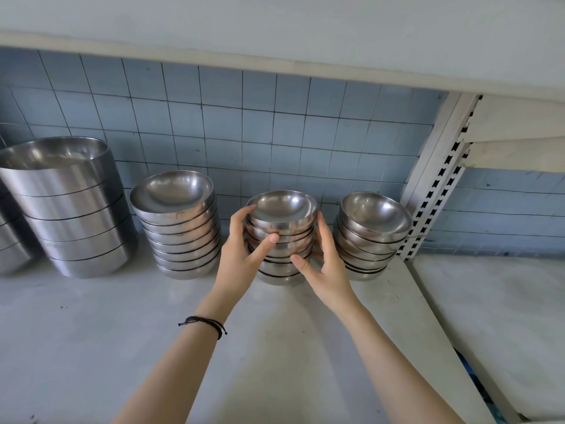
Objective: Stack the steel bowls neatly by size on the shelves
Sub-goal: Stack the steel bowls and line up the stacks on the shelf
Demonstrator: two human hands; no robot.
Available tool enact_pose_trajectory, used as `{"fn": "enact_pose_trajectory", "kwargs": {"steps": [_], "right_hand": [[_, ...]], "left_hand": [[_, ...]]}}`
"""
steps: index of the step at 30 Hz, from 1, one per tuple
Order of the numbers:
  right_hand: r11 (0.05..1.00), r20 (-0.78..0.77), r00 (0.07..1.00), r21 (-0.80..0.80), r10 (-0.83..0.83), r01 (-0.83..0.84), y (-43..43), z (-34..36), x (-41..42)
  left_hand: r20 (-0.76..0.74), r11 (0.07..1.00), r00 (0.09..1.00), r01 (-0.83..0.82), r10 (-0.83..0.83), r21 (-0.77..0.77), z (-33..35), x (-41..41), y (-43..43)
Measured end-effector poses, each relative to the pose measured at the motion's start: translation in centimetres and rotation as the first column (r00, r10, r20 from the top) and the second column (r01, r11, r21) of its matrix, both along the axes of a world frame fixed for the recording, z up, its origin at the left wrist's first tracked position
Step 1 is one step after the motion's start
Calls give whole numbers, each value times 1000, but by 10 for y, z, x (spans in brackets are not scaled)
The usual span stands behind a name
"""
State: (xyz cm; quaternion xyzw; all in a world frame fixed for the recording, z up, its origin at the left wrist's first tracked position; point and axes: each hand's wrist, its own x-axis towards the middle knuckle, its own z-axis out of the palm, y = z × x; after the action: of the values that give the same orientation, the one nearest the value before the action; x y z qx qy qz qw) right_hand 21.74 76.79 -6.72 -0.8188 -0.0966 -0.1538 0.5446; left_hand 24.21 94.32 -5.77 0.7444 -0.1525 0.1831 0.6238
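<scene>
A stack of several small steel bowls (282, 223) stands on the white shelf (122, 316) at the middle. My left hand (241, 255) grips its left side, thumb across the front and fingers round the top bowl's rim. My right hand (324, 264) holds the right side, thumb on the front of the lower bowls. A second small stack (371, 231) stands just to the right, leaning a little. Left of my hands is a wider medium stack (180, 221), and at the far left a stack of large bowls (73, 203).
A blue tiled wall runs behind the stacks. Another white shelf board (275, 41) hangs overhead. A slotted white upright (437, 179) stands right of the small stacks, with a further shelf (495, 316) beyond it. More steel bowls (9, 240) show at the left edge.
</scene>
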Motion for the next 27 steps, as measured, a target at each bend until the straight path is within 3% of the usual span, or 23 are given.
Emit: {"fn": "enact_pose_trajectory", "kwargs": {"steps": [9, 13, 17, 27], "right_hand": [[1000, -39, 999, -9, 29, -30, -5, 12, -2], [998, -56, 997, -12, 57, -58, -7, 18, 3], [992, -48, 992, -54, 115, -118, -5, 21, 8], [996, -45, 995, 25, 91, -90, -3, 23, 8]], "left_hand": [[-5, 994, 994, 108, -108, 14, -2, 1, 4], [-70, 981, 986, 160, -153, 107, -10, 4, 14], [-165, 977, 970, 194, -179, 83, -15, 5, 21], [-149, 988, 982, 132, -119, 81, -8, 7, 20]]}}
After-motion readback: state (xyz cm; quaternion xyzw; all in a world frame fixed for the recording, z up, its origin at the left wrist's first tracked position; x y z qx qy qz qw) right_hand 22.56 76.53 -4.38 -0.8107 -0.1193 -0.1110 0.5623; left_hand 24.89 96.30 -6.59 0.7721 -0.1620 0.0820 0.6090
